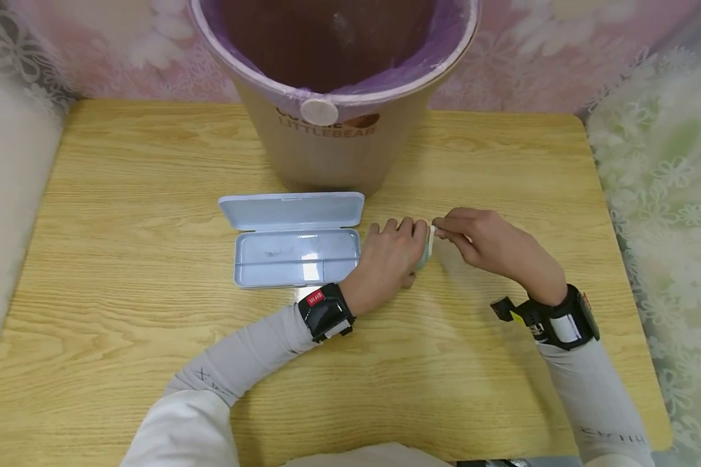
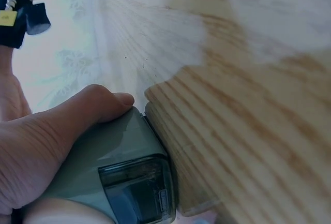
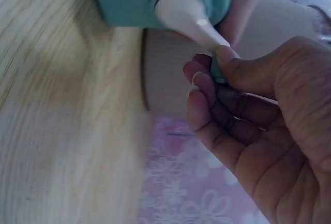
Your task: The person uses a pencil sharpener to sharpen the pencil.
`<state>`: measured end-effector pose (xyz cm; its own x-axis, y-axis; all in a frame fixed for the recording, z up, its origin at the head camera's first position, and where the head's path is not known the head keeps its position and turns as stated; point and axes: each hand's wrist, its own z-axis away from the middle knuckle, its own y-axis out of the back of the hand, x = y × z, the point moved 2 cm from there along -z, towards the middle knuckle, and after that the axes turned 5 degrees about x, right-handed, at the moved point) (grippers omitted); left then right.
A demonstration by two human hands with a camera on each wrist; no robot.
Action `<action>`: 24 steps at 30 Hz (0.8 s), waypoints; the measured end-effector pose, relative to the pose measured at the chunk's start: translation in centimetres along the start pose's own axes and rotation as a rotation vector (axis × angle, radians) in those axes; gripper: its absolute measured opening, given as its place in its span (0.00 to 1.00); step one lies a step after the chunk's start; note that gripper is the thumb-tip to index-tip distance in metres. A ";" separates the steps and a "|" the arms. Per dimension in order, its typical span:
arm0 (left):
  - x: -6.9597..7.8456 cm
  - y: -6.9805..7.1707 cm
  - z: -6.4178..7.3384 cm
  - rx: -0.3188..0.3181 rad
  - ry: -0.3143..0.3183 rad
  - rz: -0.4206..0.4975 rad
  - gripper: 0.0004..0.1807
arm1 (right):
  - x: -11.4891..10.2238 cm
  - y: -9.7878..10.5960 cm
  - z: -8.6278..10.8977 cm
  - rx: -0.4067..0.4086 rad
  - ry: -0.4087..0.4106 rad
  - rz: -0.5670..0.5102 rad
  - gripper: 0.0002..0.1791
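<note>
A teal crank pencil sharpener (image 2: pixel 126 136) with a dark see-through drawer (image 2: pixel 137 190) stands on the table. My left hand (image 1: pixel 385 259) grips its body from above, with the thumb along one side in the left wrist view. Out of the sharpener's round end comes a white crank arm (image 3: pixel 183 17). My right hand (image 1: pixel 491 243) pinches the small green knob (image 3: pixel 217 71) at the crank's tip between thumb and fingers. Left of the sharpener lies an open light-blue pencil case (image 1: pixel 280 274), its lid tipped back. Most of the sharpener is hidden under my left hand in the head view.
A tall beige bin (image 1: pixel 333 155) with a purple liner (image 1: pixel 444 48) stands behind the pencil case at the back of the wooden table (image 1: pixel 140 227). Flower-patterned sheets (image 1: pixel 672 188) hang along the back and right side.
</note>
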<state>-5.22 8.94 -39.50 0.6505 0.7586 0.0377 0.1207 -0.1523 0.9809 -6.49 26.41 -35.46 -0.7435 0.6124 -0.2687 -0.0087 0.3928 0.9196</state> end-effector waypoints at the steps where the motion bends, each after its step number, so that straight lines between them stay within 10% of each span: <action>1: 0.0 0.0 0.0 -0.002 -0.002 -0.001 0.32 | 0.4 -0.2 -0.2 -0.017 -0.009 -0.013 0.11; 15: -0.2 0.1 0.2 0.005 0.012 -0.004 0.31 | 2.4 -3.3 -0.9 -0.288 -0.117 -0.110 0.10; 24: 0.1 -0.2 0.1 0.043 0.014 -0.005 0.28 | -0.1 -4.3 1.5 -0.376 -0.142 0.042 0.12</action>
<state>-5.13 8.98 -39.71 0.6391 0.7683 0.0364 0.1556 -0.1754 0.9721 -5.35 25.69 -39.86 -0.6488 0.7218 -0.2410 -0.2437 0.1029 0.9644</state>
